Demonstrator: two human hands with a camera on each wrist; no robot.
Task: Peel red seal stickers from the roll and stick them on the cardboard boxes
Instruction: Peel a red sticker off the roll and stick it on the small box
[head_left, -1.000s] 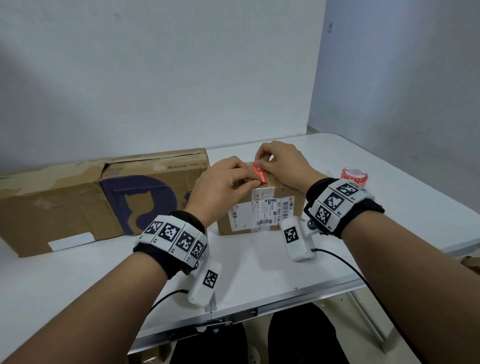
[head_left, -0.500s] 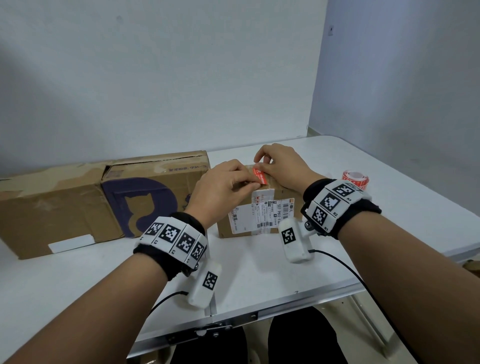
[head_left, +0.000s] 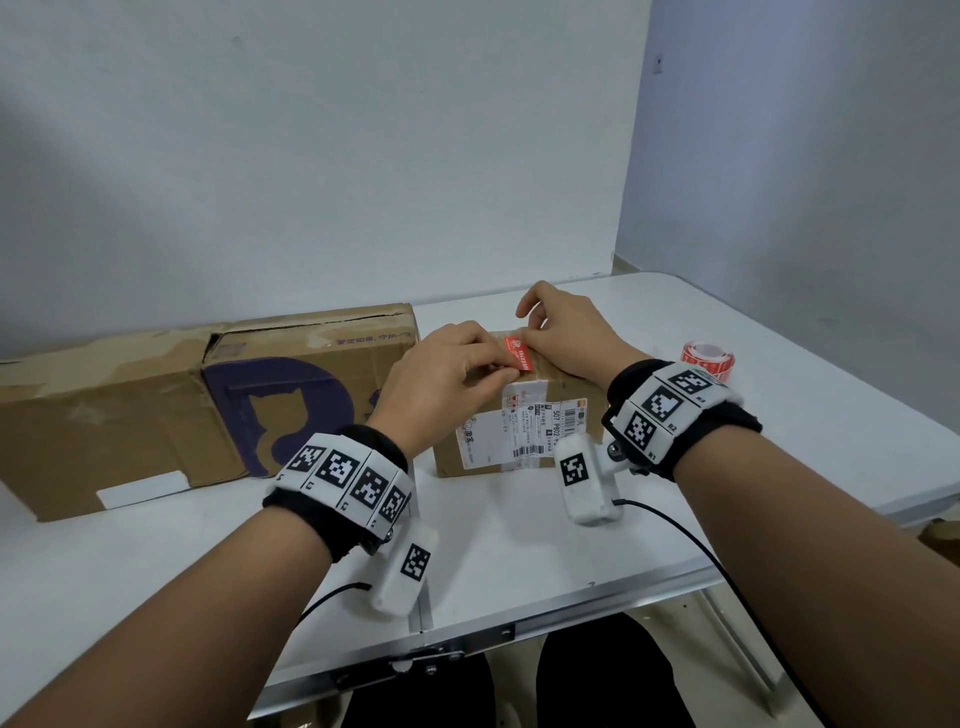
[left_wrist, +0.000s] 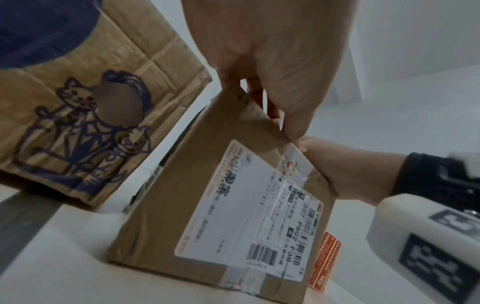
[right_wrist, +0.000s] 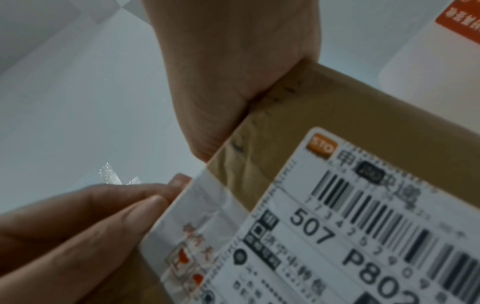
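Observation:
A small cardboard box (head_left: 524, 423) with a white shipping label stands mid-table. A red seal sticker (head_left: 517, 353) lies along its top. My left hand (head_left: 452, 382) has curled fingers pinching the sticker's near end at the top front edge. My right hand (head_left: 566, 332) holds the far end, thumb down on it and index finger raised. In the left wrist view my left hand (left_wrist: 272, 51) meets the box (left_wrist: 207, 205) at its top edge, and two more red stickers (left_wrist: 324, 265) sit on the box's side. The sticker roll (head_left: 707, 358) stands right of my right wrist.
A large, long cardboard box (head_left: 182, 405) with a purple cat print lies to the left, close to the small one. The white table (head_left: 519, 545) ends just in front of my wrists, and its right edge runs past the roll. Walls stand behind and right.
The red sticker, held tilted between my fingertips before, now lies flatter and longer along the top of the small box. Both hands have stayed on it and shifted only slightly.

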